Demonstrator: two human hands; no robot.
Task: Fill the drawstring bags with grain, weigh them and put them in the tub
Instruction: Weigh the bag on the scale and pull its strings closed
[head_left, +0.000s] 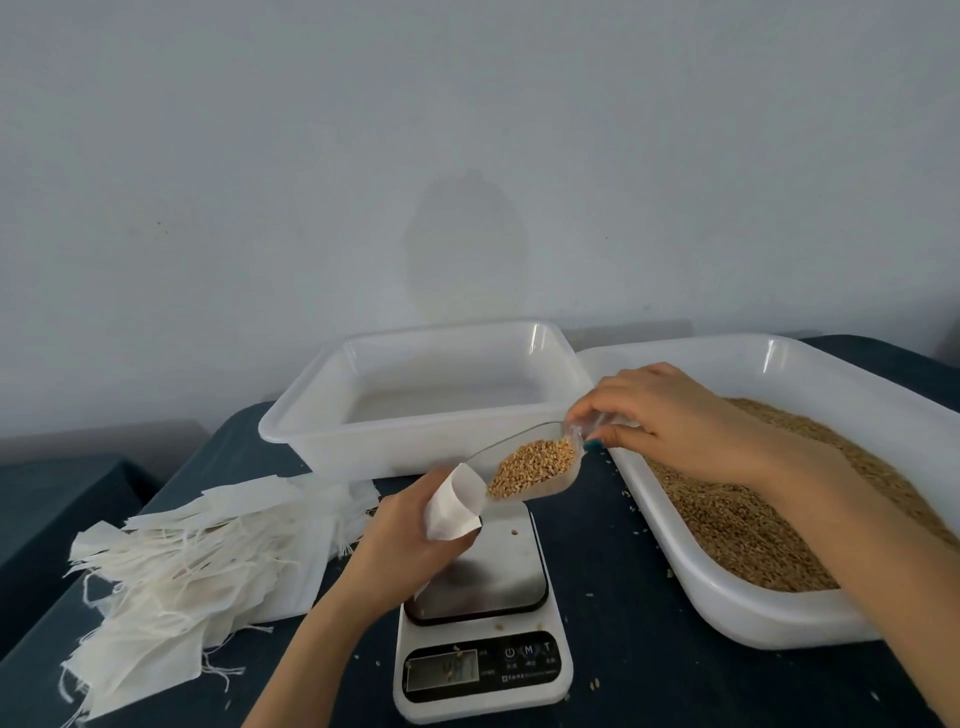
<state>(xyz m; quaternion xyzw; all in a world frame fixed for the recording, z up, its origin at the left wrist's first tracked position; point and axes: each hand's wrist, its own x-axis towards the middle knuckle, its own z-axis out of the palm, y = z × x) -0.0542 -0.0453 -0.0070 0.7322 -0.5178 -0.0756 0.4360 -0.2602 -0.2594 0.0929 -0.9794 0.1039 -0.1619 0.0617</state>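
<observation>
Left hand (410, 540): a small white bag (457, 504) is gripped and held mouth-up just above the platform of the scale (483, 670).
Right hand (670, 415): the handle of a clear scoop (530, 462) is pinched, above and to the right of the scale.
Scoop: it is loaded with grain and tilted, with its lip at the bag's mouth; whether grain is already falling cannot be told.
Grain supply: it is kept in a wide white tray (779, 618) to the right of the scale.
Tub (311, 431): it is set behind the scale, and no filled bag is seen inside.
Empty bags (182, 561): a loose heap is spread to the left of the scale.
Scale: only a stray kernel is seen on the platform; the display cannot be read.
Progress: the task is judged to be at an early stage. One bag is being filled, nothing is shown weighed or stored, and the heap is left to be worked through.
</observation>
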